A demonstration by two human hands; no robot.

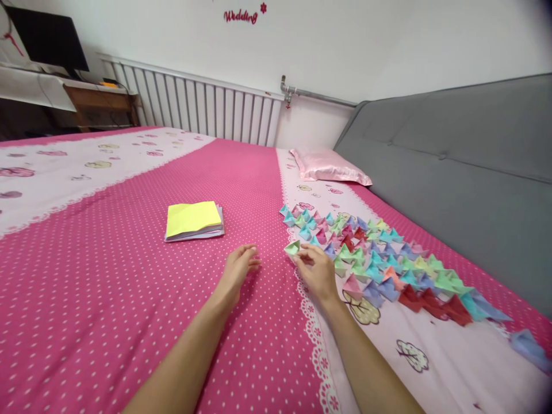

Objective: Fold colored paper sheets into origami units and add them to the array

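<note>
Right hand: thumb and fingers pinching pale green paper boat, just right of frame centre | left hand: loosely curled, nothing visibly held, centre | risk: hard pinch may crease the hull; low wrist may topple boat rows, right; pressing soft bedspread may tip boats

White walls, red "Wedding" lettering | white ribbed radiator below, grey pipe at right | dark monitor on wooden desk, far left | bedcover dotted pink, pale bands | pink pillow beside grey padded headboard
</note>
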